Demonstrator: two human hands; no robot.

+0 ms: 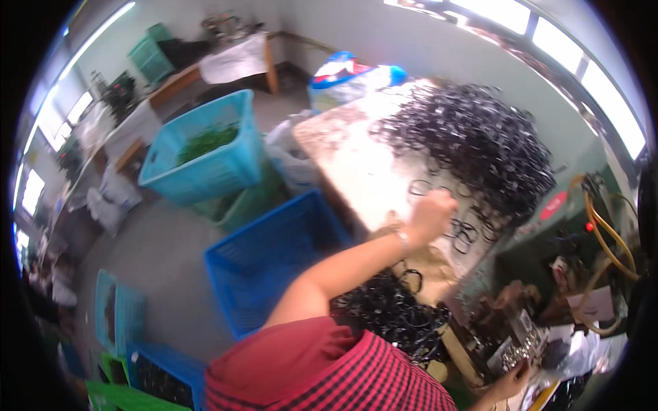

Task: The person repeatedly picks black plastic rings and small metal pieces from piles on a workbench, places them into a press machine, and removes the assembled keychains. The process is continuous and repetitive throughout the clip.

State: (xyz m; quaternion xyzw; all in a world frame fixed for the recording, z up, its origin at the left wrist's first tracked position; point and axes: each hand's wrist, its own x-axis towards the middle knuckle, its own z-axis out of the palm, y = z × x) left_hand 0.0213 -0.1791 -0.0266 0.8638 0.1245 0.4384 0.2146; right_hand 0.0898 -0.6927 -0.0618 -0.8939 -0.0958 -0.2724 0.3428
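My left hand [432,218] reaches over the tabletop with its fingers curled closed. Whatever it may hold is hidden. Thin black rings [463,236] lie loose beside it, and a large heap of similar black rings [473,137] covers the far right of the table. At the lower right, my right hand [510,383] has its fingers bent together close to a pile of small shiny metal pieces [519,355]; what is between them is too small to make out. More black rings [391,308] are heaped in front of me, below my left forearm.
A green machine [528,246] with yellow hoses [606,229] stands on the right. Left of the pale table [343,147] are a dark blue crate [236,288] and a light blue crate [164,168] with green items. Several other crates sit at the lower left.
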